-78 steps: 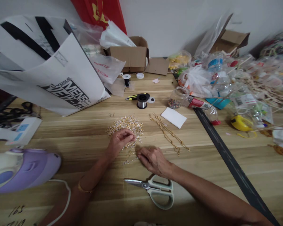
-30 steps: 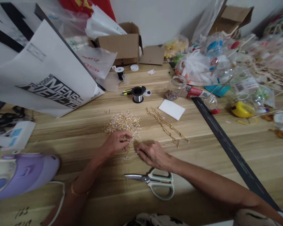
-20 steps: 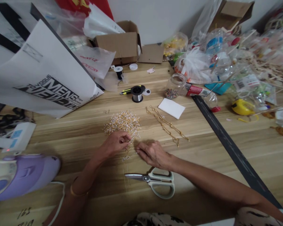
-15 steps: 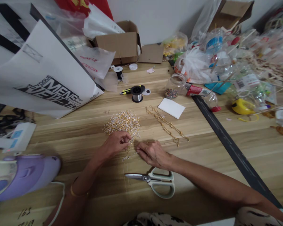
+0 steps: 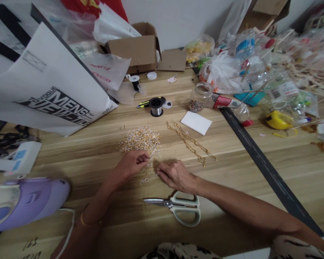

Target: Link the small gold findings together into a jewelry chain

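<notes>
A heap of small gold and silver pieces [image 5: 140, 138] lies mid-table. My left hand [image 5: 133, 162] rests at its near edge, thumb and forefinger pinched together; whatever is between them is too small to make out. Just to the right, my right hand [image 5: 175, 175] is closed with its fingertips on the end of a short silver chain [image 5: 148, 178]. That chain lies on the wood between both hands, with small rings beside it. Below my right hand are scissors [image 5: 185, 208] with pale handles, blades pointing left. Two gold beaded chains [image 5: 190, 141] stretch beyond my right hand.
Behind the heap stand a wire spool [image 5: 156, 107] and a yellow-black cutter [image 5: 143, 104]. A jar of beads [image 5: 200, 96] sits by a folded white paper [image 5: 196, 122]. A large paper bag [image 5: 51, 82] and a purple bottle [image 5: 40, 201] flank the left; plastic bottles crowd the right.
</notes>
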{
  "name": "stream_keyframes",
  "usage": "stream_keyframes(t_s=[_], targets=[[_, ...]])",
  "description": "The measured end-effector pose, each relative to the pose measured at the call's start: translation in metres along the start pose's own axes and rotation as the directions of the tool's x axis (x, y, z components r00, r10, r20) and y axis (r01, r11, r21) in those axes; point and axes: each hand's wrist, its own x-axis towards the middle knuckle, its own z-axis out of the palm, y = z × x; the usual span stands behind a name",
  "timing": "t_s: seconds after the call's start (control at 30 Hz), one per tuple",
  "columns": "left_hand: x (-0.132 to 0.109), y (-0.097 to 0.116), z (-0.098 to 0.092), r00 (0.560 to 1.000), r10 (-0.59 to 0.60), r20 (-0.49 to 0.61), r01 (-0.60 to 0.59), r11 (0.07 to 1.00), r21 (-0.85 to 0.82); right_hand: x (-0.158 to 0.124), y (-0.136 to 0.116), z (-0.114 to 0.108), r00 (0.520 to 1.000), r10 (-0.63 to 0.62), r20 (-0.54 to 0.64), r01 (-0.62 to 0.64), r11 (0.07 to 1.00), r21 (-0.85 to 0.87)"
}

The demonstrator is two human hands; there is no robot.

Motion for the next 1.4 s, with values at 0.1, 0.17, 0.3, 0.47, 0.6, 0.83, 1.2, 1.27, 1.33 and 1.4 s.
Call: stream_keyframes(t_s=[0.1, 0.17, 0.3, 0.47, 0.6, 0.83, 1.2, 1.27, 1.33, 1.4], targets=[[-0.001, 0.004, -0.001, 0.999, 0.025, -0.044, -0.022, 0.997, 0.07, 0.0, 0.0, -0.001, 1.0, 0.005, -0.002, -0.005, 1.0, 0.001], [-0.003, 0.008, -0.002, 0.998, 0.041, -0.048, -0.034, 0.991, 0.13, 0.0, -0.001, -0.001, 1.0, 0.003, 0.004, -0.003, 1.0, -0.011], [-0.006, 0.017, -0.001, 0.992, 0.121, -0.015, -0.11, 0.941, 0.32, 0.0, -0.001, -0.001, 1.0, 0.005, 0.005, -0.005, 1.0, -0.025], [-0.011, 0.026, 0.004, 0.976, 0.213, 0.042, -0.208, 0.854, 0.477, 0.0, 0.0, 0.0, 1.0, -0.015, -0.005, 0.015, 1.0, -0.028], [-0.011, 0.025, 0.005, 0.969, 0.238, 0.061, -0.235, 0.833, 0.5, 0.0, 0.0, 0.001, 1.0, -0.008, -0.016, 0.008, 0.999, -0.043], [-0.004, 0.012, 0.0, 0.975, 0.222, -0.021, -0.195, 0.894, 0.404, -0.001, 0.001, 0.002, 1.0, -0.01, -0.009, 0.01, 0.999, -0.033], [0.0, 0.003, -0.002, 0.984, 0.141, -0.108, -0.12, 0.977, 0.177, -0.001, 0.002, 0.003, 1.0, -0.015, -0.005, 0.015, 1.0, -0.018], [0.0, 0.002, -0.001, 0.983, 0.152, -0.105, -0.131, 0.973, 0.19, -0.001, 0.002, 0.003, 1.0, -0.014, -0.007, 0.014, 1.0, -0.015], [0.0, 0.002, -0.001, 0.98, 0.167, -0.105, -0.142, 0.967, 0.212, -0.001, 0.002, 0.003, 1.0, -0.014, -0.01, 0.014, 1.0, -0.016], [0.0, 0.001, -0.001, 0.977, 0.182, -0.109, -0.154, 0.962, 0.228, -0.001, 0.002, 0.003, 1.0, -0.012, -0.01, 0.012, 1.0, -0.02]])
